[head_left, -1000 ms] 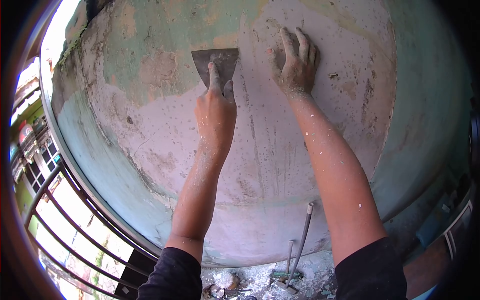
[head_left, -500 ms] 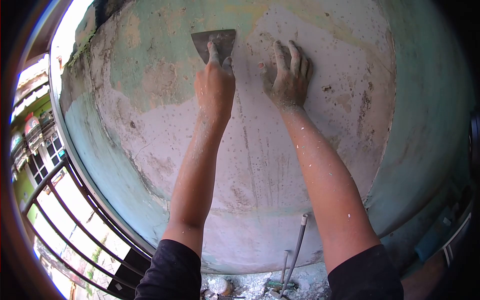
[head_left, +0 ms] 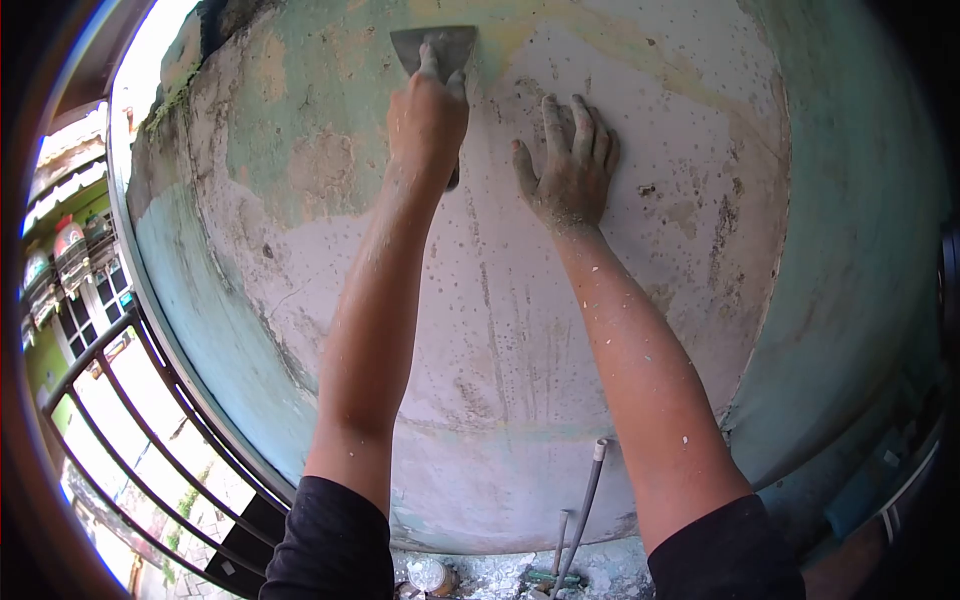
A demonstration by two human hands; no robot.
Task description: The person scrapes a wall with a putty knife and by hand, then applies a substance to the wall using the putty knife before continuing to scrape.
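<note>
My left hand (head_left: pixel 428 122) grips a putty knife (head_left: pixel 455 46), its forefinger laid along the broad grey blade. The blade's wide edge points up against the wall (head_left: pixel 540 330), near the border between old green paint (head_left: pixel 330 110) and the pale bared patch. A bit of the handle shows below the hand; the rest is hidden in the palm. To the right, my right hand (head_left: pixel 575 170) rests on the pale surface with its fingers spread and nothing in it. Dust coats both hands, and small flakes cling to the forearms.
A metal railing (head_left: pixel 130 430) runs along the lower left, with a green building (head_left: pixel 75 290) beyond. Below, a grey pipe (head_left: pixel 585 510) stands upright near a round container (head_left: pixel 430 576). Paint flakes (head_left: pixel 495 575) litter the floor. A crack with moss marks the wall's upper left.
My left hand and the putty knife have moved up the wall. My right hand stays spread on the wall, a little lower in view.
</note>
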